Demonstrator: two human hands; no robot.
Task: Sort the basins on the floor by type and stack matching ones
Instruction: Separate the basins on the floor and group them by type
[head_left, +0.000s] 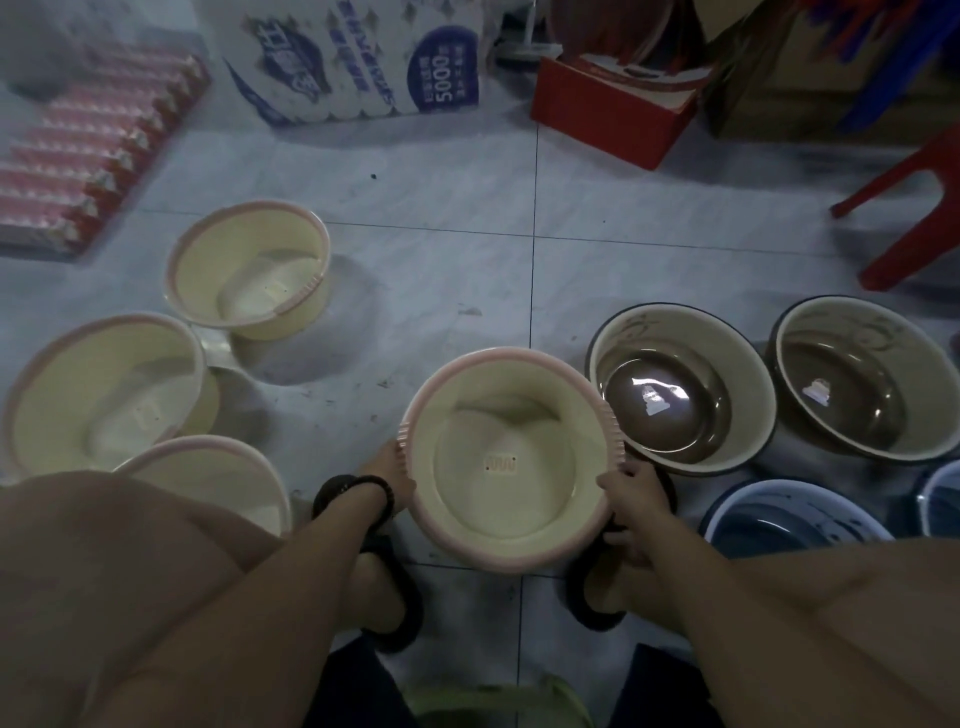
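A cream plastic basin with a pink rim (506, 457) is in the centre, held by both my hands. My left hand (392, 475) grips its left rim and my right hand (631, 493) grips its right rim. Three matching cream basins sit to the left: one far (249, 270), one at the left edge (104, 389), and one near my left knee (218, 473), partly hidden. Two enamel basins with dark rims stand on the right, one close (680, 384), one further right (862, 374). Two blue basins (789, 514) (940, 493) lie at the lower right.
A red stool (914, 208) stands at the right. A red box (613, 109), a cardboard box (779, 78) and a large pack of tissue (358, 57) line the back. Pink packets (88, 161) lie at the back left. The tiled floor (467, 270) is between the basins.
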